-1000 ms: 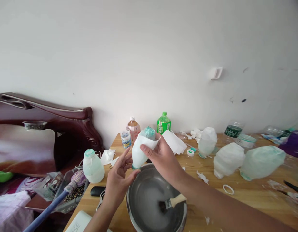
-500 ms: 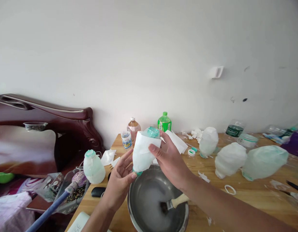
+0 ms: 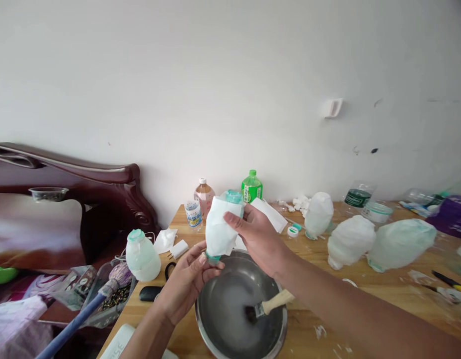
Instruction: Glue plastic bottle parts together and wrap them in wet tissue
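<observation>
A paper-wrapped plastic bottle piece (image 3: 221,227), white with green-tinted ends, is held tilted above a metal bowl (image 3: 200,324). My right hand (image 3: 257,234) grips its upper side, thumb pressed on the white paper. At the lower green end, my left hand (image 3: 191,276) pinches the rim with thumb and fingers. In the bowl lies cloudy whitish liquid, with a paintbrush (image 3: 273,303) resting on the wall, bristles in the liquid. A similar paper-covered bottle (image 3: 142,257) stands upright to the left.
Several paper-covered bottles, including one lying on its side (image 3: 400,244), occupy the table's right. A green bottle (image 3: 252,187) and a pinkish-brown bottle (image 3: 204,194) stand by the wall. White paper sheets (image 3: 270,214) lie behind my right hand. A blue mop handle (image 3: 73,326) leans at left.
My left hand has shifted down to the bottle piece's lower end, its fingers now below the rim. My right thumb has slid slightly left over the paper. The view has shifted a little.
</observation>
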The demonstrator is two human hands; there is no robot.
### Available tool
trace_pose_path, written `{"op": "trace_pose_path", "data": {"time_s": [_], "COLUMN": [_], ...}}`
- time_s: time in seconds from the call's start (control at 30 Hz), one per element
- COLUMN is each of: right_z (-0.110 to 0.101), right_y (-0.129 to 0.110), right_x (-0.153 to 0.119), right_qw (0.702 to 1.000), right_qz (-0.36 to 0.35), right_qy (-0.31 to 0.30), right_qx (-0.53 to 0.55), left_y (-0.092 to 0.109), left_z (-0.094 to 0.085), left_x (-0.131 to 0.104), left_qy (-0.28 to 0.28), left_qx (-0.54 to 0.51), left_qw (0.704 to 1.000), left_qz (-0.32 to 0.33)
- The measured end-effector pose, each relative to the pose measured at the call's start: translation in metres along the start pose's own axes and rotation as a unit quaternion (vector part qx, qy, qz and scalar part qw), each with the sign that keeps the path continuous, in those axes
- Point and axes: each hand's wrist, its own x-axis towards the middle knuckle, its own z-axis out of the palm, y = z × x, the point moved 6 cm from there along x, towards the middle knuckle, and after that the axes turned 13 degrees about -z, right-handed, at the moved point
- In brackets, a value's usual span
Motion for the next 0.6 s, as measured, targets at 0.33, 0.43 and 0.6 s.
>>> {"op": "trace_pose_path", "data": {"time_s": [0.33,0.43,0.6], "right_z": [0.008,-0.007,-0.074], "right_y": [-0.012,-0.024,-0.044], "right_x": [0.003,-0.004,0.004], "right_qw": [0.998,0.999,0.964], "right_qz": [-0.027,-0.020,-0.070], "right_qy": [-0.047,-0.033,-0.030], "right_qx": [0.007,-0.033,-0.254], "left_y": [0.003,0.010,0.020], "left_z": [-0.011,-0.019,-0.035], "left_x": [0.006,0.006,0.010], "left_qy": [0.042,0.077,0.158], "left_qx": [-0.023,-0.053,-0.114], "left_qw": [0.999,0.993,0.974], "left_qz": [0.021,0.071,0.119]}}
